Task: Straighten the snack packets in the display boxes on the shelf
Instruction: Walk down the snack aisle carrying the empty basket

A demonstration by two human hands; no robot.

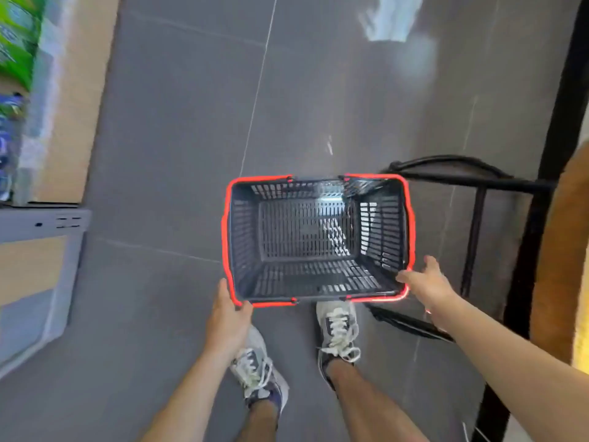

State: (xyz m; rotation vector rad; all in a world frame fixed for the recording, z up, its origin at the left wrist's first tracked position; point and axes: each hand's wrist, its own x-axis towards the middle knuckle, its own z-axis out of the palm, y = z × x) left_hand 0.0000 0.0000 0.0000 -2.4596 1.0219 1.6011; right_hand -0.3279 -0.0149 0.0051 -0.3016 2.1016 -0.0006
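While the left hand (228, 317) grasps the near rim of an empty basket (243, 237) at centre frame and the right hand (427, 282) touches its corner, clasp unclear, the snack packets (16, 43) at upper left sit blurred; straightening looks unstarted

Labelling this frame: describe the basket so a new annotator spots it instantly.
Over the grey tiled floor, mid-frame, ahead of the person's white sneakers, is the shopping basket, with the left hand and right hand at its near corners. Only it is a dark slatted tub with a red rim.
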